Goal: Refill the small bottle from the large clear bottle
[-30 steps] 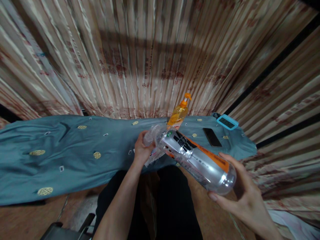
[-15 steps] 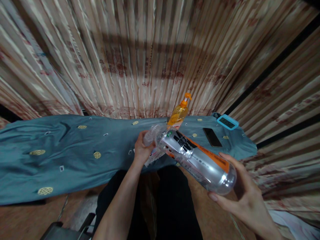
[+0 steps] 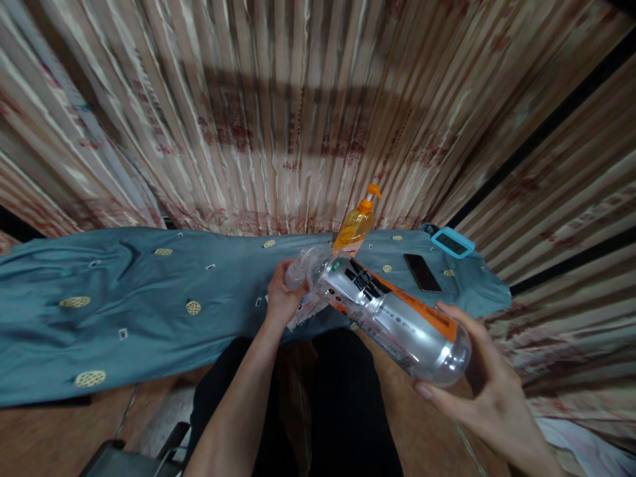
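A large clear plastic bottle point(image 3: 387, 311) with a silver and orange label is held tilted in front of me, its base toward the lower right. My right hand point(image 3: 484, 377) grips the base, thumb below and fingers above. At the narrow upper-left end, my left hand point(image 3: 285, 291) is closed around clear plastic that looks like the bottle's neck; glare blurs where it joins the body. Partly covered by the bottle and left hand is a whitish printed piece of material point(image 3: 303, 313). Just behind the bottle stands a pump bottle point(image 3: 355, 225) of orange-yellow liquid.
A teal cloth with yellow patterns point(image 3: 149, 285) covers the long table. To the right lie a dark phone point(image 3: 422, 272) and a blue-framed digital clock point(image 3: 452, 242). Pleated curtains point(image 3: 278, 119) hang close behind. A dark chair part point(image 3: 134, 457) shows at lower left.
The bottle has turned very slightly about its length, its label shifting a little. Both hands keep their places on it.
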